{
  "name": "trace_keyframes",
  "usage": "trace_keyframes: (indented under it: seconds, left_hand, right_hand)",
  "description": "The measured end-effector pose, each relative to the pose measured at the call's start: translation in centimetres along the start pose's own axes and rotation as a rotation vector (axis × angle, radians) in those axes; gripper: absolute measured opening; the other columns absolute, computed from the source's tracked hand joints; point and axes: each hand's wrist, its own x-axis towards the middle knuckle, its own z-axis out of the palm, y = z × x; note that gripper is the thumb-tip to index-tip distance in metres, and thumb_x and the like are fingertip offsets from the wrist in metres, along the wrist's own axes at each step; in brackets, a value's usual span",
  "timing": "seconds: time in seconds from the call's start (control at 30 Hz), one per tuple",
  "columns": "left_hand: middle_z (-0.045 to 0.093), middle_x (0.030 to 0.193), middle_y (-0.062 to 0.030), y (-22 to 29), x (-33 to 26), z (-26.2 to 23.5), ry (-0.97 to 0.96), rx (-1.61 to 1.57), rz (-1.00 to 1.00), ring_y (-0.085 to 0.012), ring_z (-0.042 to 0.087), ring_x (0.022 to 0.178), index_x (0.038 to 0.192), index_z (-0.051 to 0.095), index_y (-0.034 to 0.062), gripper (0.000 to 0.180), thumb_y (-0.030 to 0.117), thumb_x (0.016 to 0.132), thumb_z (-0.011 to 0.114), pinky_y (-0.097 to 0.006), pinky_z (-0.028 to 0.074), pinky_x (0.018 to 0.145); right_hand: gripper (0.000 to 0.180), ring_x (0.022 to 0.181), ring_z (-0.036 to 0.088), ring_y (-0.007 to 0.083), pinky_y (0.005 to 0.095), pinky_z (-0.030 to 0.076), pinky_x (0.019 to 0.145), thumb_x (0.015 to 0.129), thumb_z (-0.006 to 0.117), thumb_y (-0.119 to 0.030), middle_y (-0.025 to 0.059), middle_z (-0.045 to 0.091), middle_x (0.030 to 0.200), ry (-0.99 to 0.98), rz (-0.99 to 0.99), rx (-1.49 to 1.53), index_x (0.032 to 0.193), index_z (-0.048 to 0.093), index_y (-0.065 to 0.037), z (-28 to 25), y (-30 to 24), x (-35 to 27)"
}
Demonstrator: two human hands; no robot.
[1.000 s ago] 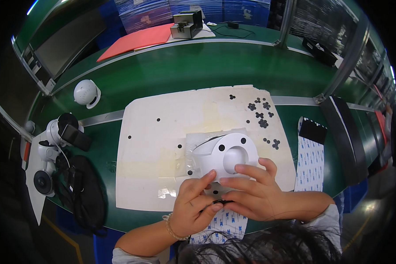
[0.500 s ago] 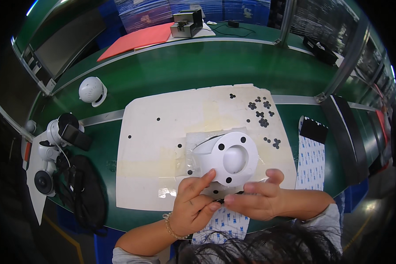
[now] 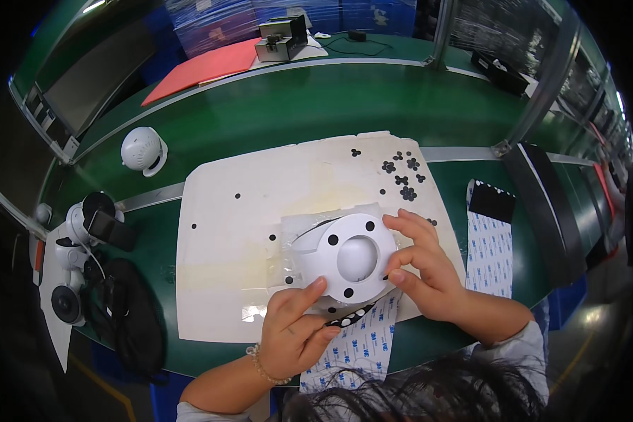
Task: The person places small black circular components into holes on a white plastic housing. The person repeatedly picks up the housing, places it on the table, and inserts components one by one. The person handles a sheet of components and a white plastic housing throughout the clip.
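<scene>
Cradling one white dome, two hands
</scene>
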Motion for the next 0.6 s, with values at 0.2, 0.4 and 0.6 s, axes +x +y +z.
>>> trace_keyframes:
  seconds: [0.2,0.4,0.6]
  left_hand:
    - [0.048,0.125,-0.0155,-0.1,-0.1,0.0,-0.008,0.023,0.013,-0.0263,0.049,0.087,0.076,0.061,0.0035,0.018,0.018,0.068,0.069,-0.033,0.040,0.078]
    - [0.048,0.124,-0.0149,-0.1,-0.1,0.0,-0.002,0.034,0.013,-0.0263,0.049,0.086,0.076,0.060,0.0035,0.017,0.015,0.067,0.069,-0.033,0.040,0.077]
    - [0.049,0.124,-0.0145,-0.3,0.0,0.0,0.003,0.069,0.048,-0.0261,0.049,0.085,0.074,0.059,0.0036,0.016,0.013,0.067,0.069,-0.033,0.040,0.076]
  right_hand:
    - [0.008,0.125,0.024,0.0363,0.0442,0.017,0.101,0.083,0.056,-0.015,0.0155,0.038,0.131,0.005,-0.005,-0.009,0.085,0.057,-0.008,0.3,-0.1,0.0]
    - [0.007,0.124,0.026,0.0348,0.0434,0.019,0.100,0.079,0.059,-0.014,0.0140,0.040,0.129,0.039,-0.084,-0.091,0.084,0.058,-0.009,0.4,0.3,-0.1]
    - [0.017,0.116,0.038,0.0285,0.0414,0.026,0.092,0.072,0.065,-0.019,0.0079,0.048,0.121,0.139,-0.445,-0.398,0.087,0.060,-0.013,0.4,1.8,-0.4]
